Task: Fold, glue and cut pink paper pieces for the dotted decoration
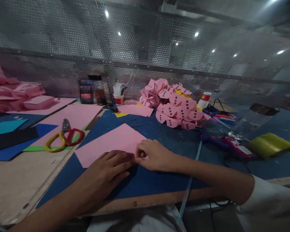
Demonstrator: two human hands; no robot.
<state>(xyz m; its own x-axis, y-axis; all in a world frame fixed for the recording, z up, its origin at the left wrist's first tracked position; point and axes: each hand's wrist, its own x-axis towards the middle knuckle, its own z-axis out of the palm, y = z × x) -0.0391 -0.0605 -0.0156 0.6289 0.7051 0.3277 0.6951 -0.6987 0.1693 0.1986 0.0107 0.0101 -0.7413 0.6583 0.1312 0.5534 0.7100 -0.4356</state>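
Observation:
A pink paper sheet (106, 141) lies on the dark blue work surface in front of me. My left hand (113, 167) rests over its near edge, fingers stretched to the right and the thumb a little apart below them. Closed in a pinch, my right hand (154, 154) grips the sheet's near right corner. The fingertips of both hands nearly meet there, and the paper between them is mostly hidden.
Scissors (65, 137) with red and yellow handles lie left. Behind the sheet stands a pile of folded pink paper pieces (178, 109) with dark diamond marks. A purple glue gun (239, 148) with a long translucent glue stick (189, 190), plus a yellow roll (272, 145), lie right.

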